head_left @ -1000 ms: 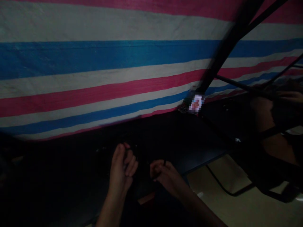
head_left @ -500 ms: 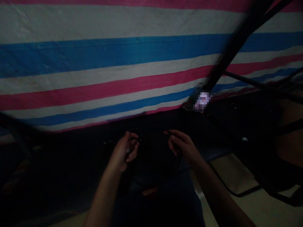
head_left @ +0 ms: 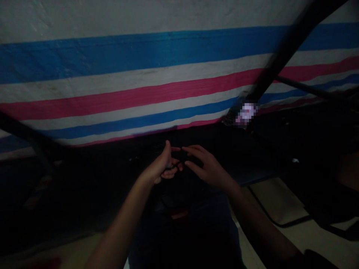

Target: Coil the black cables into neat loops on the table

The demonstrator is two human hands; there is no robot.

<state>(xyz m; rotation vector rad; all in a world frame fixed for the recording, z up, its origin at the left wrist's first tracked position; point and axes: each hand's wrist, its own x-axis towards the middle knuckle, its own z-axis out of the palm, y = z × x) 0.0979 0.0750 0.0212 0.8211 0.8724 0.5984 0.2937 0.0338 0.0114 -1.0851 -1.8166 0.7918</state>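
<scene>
In the dim head view, my left hand (head_left: 168, 166) is at the middle, its thumb raised and its lower fingers curled around a thin black cable (head_left: 176, 164). Just to its right, my right hand (head_left: 204, 163) has its fingers stretched toward the left fingertips, thumb apart from the index finger. The right fingertips are close to the cable; whether they touch it is too dark to tell. Both hands are over a dark table (head_left: 232, 149), and most of the cable is lost against the black surface.
Behind the table hangs a striped plastic sheet (head_left: 140, 84). A dark slanted frame bar (head_left: 283, 56) crosses at the right. Below it lies a bright, pixelated item (head_left: 246, 113). A small white scrap (head_left: 295, 160) is farther right. A dark chair-like frame (head_left: 283, 225) stands at the lower right.
My hands have come together from a wider gap. My right hand has gone from a pinch to spread fingers, and my left thumb has lifted. The view has shifted slightly.
</scene>
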